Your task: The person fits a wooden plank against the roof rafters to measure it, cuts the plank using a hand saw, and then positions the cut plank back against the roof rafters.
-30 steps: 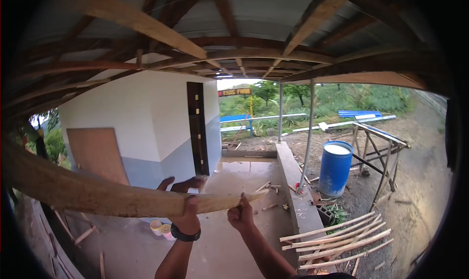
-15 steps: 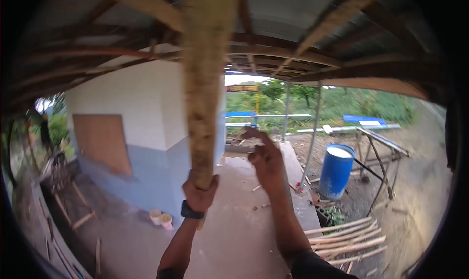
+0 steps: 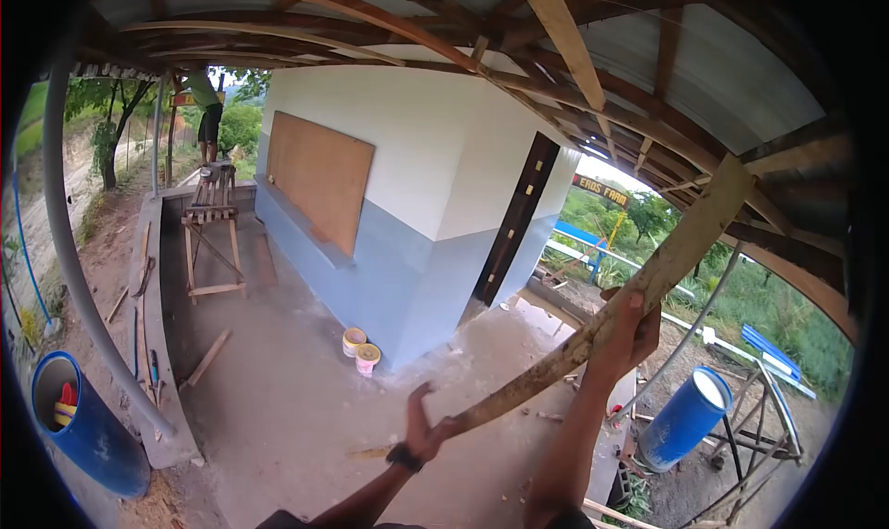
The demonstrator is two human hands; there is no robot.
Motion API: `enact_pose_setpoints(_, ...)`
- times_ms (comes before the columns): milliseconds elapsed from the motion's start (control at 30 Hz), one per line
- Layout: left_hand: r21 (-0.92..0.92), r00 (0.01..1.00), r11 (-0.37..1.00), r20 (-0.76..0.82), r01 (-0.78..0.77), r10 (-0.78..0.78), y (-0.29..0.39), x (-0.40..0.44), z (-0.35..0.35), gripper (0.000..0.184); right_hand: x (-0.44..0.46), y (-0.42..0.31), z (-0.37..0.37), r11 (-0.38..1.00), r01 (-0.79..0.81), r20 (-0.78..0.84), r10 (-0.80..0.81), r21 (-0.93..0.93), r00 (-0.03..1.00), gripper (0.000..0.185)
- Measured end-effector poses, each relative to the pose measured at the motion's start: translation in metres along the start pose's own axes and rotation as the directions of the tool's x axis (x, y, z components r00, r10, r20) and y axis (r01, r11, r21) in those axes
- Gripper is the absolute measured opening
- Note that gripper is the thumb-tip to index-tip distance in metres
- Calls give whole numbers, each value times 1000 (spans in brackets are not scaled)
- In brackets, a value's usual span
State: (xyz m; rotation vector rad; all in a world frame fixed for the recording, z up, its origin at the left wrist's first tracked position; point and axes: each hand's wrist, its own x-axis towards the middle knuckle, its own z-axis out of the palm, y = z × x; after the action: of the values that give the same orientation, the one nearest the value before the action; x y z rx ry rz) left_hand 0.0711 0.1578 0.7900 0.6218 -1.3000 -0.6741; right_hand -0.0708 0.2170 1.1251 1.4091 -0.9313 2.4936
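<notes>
A long wooden plank slants up from lower left to upper right in front of me. My right hand is wrapped round it at its upper middle. Near the low end, my left hand, with a dark band on the wrist, has its fingers raised and apart; the plank lies against the thumb side. The plank's wide upper end reaches toward the roof beams; whether it touches them I cannot tell.
Two small buckets stand by the blue-and-white wall. Blue drums are on both sides. At far left a person stands on a wooden trestle. A loose wood strip lies on the floor.
The plank has gone from upright to slanting right. My right hand, free before, now grips it; my left hand has loosened its grip. The view has turned left.
</notes>
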Motion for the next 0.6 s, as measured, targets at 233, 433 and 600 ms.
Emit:
enact_pose_setpoints(233, -606, -404, -455, 230, 652, -885, -136, -170, -18, 69, -29, -12, -14, 999, -50, 9, 50, -6, 999, 39)
enact_pose_setpoints(433, -850, 89, -360, 423, 384, -902, -196, -163, -3, 45, 4, -14, -81, 998, 48, 8, -48, -47, 999, 47)
enact_pose_setpoints(600, -946, 581, 35, 169, 323, -797, -138, -4, -14, 39, 57, 6, -135, 975, -58, -89, 78, 215, 993, 51)
